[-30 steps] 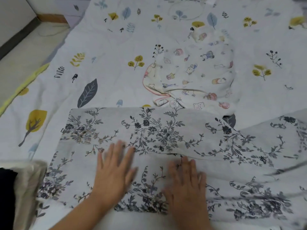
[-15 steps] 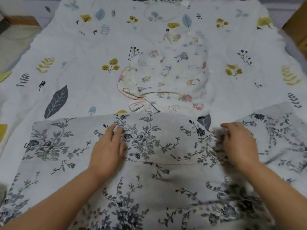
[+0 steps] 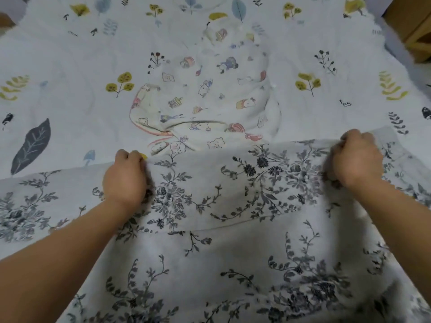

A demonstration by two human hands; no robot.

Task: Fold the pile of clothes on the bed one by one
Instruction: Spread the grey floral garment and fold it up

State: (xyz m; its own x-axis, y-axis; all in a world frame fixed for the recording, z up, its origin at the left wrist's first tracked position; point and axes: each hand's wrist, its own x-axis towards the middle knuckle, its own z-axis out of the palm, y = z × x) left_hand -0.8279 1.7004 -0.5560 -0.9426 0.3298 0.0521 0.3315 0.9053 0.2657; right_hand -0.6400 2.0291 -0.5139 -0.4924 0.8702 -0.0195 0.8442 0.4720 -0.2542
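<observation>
A large grey cloth with a dark floral print point(image 3: 233, 252) lies spread across the near part of the bed, its far portion folded over on itself. My left hand point(image 3: 124, 177) grips the far folded edge at the left, fingers curled round the fabric. My right hand point(image 3: 355, 158) grips the same edge at the right and lifts it slightly. Just beyond the edge lies a folded white garment with small cartoon prints and pink trim point(image 3: 210, 101).
The bedspread point(image 3: 70, 78) is pale with leaf and plant prints and stretches to the far side. A wooden piece of furniture point(image 3: 415, 24) stands past the bed's right edge.
Both hands moved from lying flat on the floral cloth out to its far folded edge and took hold of it. The view has shifted closer and to the right.
</observation>
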